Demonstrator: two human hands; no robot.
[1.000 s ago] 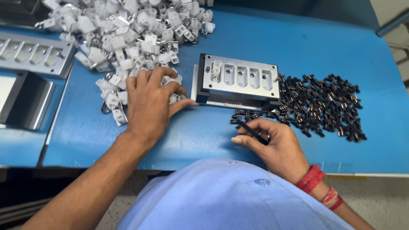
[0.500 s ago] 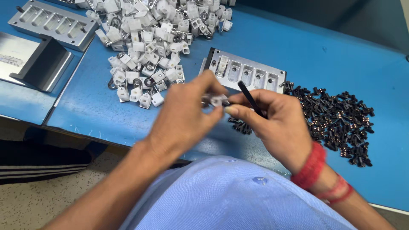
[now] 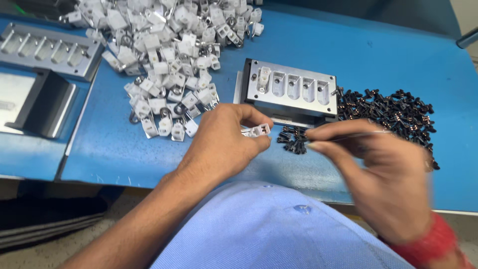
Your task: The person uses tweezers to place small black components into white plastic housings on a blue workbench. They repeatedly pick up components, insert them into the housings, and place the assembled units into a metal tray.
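My left hand (image 3: 225,142) pinches a small white plastic connector (image 3: 257,131) between thumb and fingers, just in front of a grey metal jig (image 3: 291,89) with several slots. The leftmost slot of the jig holds a white part; the others look empty. My right hand (image 3: 383,169) is blurred and hovers to the right of the connector, fingers closed on a thin pale tool (image 3: 368,133) lying across its fingertips. A heap of small black parts (image 3: 393,112) lies to the right of the jig, with a few (image 3: 294,139) under my hands.
A large pile of white connectors (image 3: 169,55) covers the blue table (image 3: 373,45) at the upper left. A second slotted metal jig (image 3: 42,50) and a grey metal block (image 3: 35,102) sit at the far left. The table's near edge runs under my arms.
My hands have drawn apart; the right hand swung out to the right and is blurred. The left hand, which a second ago rested on the white pile, holds a connector.
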